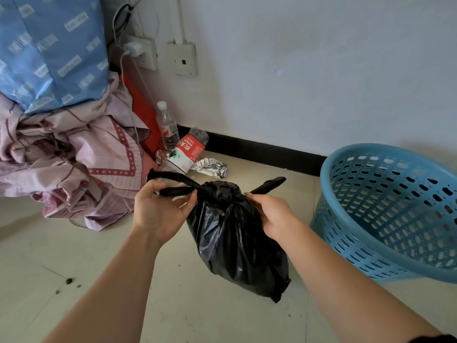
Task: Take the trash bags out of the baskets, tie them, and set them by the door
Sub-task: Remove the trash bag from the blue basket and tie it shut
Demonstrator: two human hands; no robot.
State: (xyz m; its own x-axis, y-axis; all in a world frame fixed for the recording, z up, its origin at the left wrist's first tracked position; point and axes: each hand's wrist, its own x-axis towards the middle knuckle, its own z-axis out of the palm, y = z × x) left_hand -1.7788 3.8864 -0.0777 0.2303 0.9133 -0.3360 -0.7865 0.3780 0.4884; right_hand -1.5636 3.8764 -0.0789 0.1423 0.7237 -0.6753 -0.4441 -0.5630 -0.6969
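Note:
A black trash bag [235,243] hangs in front of me above the tiled floor, its neck gathered into a knot at the top. My left hand [160,214] grips the bag's left handle strip, which stretches out to the left. My right hand [274,216] pinches the right handle strip, whose end sticks up to the right. A blue perforated plastic basket [385,214] stands on the floor at the right, tilted toward me, with no bag visible in it.
Pink bedding [74,159] and a blue patterned bundle [52,50] pile up at the left. Two plastic bottles [170,129] and crumpled foil [210,167] lie by the black skirting. Wall sockets [183,58] with a charger and cables sit above them.

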